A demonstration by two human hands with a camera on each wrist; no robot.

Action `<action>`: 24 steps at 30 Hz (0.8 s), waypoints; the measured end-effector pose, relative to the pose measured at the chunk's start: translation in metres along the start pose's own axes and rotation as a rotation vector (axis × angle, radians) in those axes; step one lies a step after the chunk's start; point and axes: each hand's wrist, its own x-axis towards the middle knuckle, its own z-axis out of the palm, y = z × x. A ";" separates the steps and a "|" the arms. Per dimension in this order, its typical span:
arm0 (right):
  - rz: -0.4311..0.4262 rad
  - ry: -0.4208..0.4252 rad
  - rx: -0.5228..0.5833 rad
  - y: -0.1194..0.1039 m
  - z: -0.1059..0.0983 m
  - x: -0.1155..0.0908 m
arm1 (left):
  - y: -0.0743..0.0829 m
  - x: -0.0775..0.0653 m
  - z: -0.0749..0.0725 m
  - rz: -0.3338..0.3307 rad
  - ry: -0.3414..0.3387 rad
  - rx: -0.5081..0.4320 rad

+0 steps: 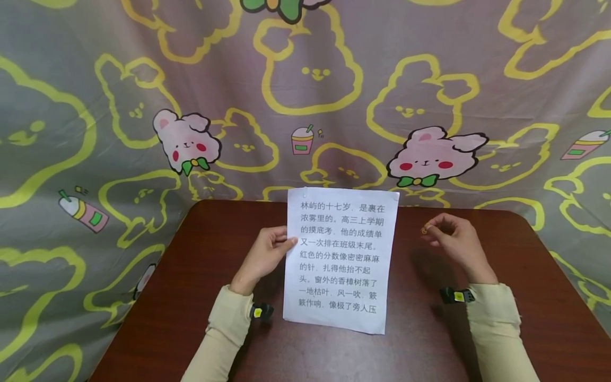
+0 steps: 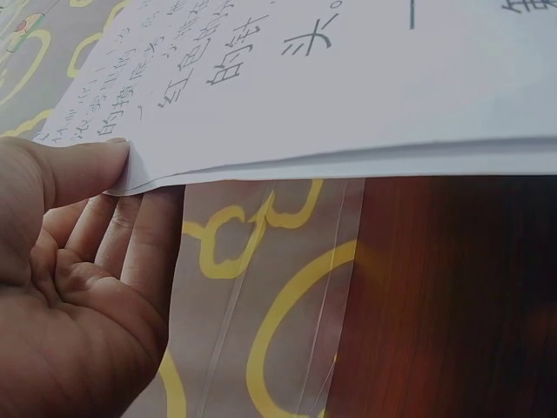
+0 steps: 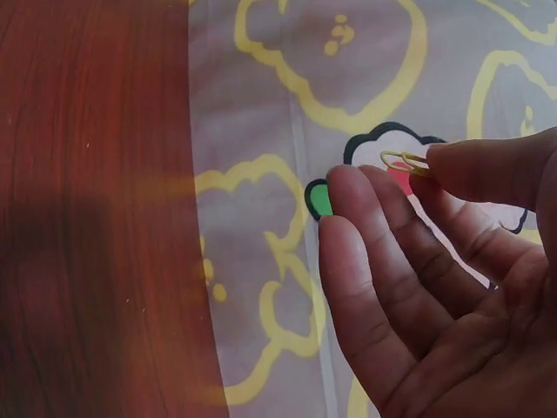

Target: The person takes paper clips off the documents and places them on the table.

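My left hand point(image 1: 264, 255) pinches the left edge of some white printed paper sheets point(image 1: 340, 265), thumb in front and fingers behind. The sheets stand raised over the table, their large Chinese text facing me. Along the lower edge in the left wrist view, at least two layers of paper point(image 2: 365, 163) show slightly apart. To the right, clear of the paper, my right hand point(image 1: 460, 245) holds a small yellow paper clip point(image 3: 404, 163) between thumb and index finger. Its other fingers are loosely bent. Part of the clip is hidden under the thumb.
A dark reddish-brown wooden table point(image 1: 200, 329) with rounded corners lies under both hands. Behind it hangs a grey curtain point(image 1: 329, 127) with yellow outlines and cartoon rabbits, close to the table's far edge. Black straps with yellow tags point(image 1: 459, 296) sit on both wrists.
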 end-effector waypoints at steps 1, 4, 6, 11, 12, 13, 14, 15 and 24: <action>0.008 0.002 -0.010 0.001 0.000 0.000 | 0.000 0.000 0.000 -0.006 0.000 -0.004; 0.015 0.001 -0.040 0.005 0.000 0.001 | 0.000 0.000 0.000 -0.001 -0.005 -0.007; 0.013 -0.005 -0.048 0.007 0.001 0.001 | 0.000 0.000 0.000 -0.002 -0.004 -0.006; 0.022 -0.041 -0.067 0.014 0.005 0.004 | -0.001 0.001 0.000 -0.009 -0.006 -0.013; 0.028 -0.052 -0.072 0.016 0.005 0.005 | -0.002 0.001 0.000 -0.009 -0.007 -0.014; 0.034 -0.062 -0.075 0.017 0.006 0.006 | -0.002 0.001 0.000 -0.008 -0.008 -0.014; 0.040 -0.071 -0.074 0.019 0.007 0.006 | -0.002 0.002 0.000 -0.009 -0.008 -0.014; 0.045 -0.078 -0.075 0.020 0.007 0.007 | -0.003 0.002 0.000 -0.009 -0.008 -0.014; 0.084 -0.165 -0.075 0.027 0.009 0.009 | -0.004 0.002 0.000 -0.009 -0.011 -0.022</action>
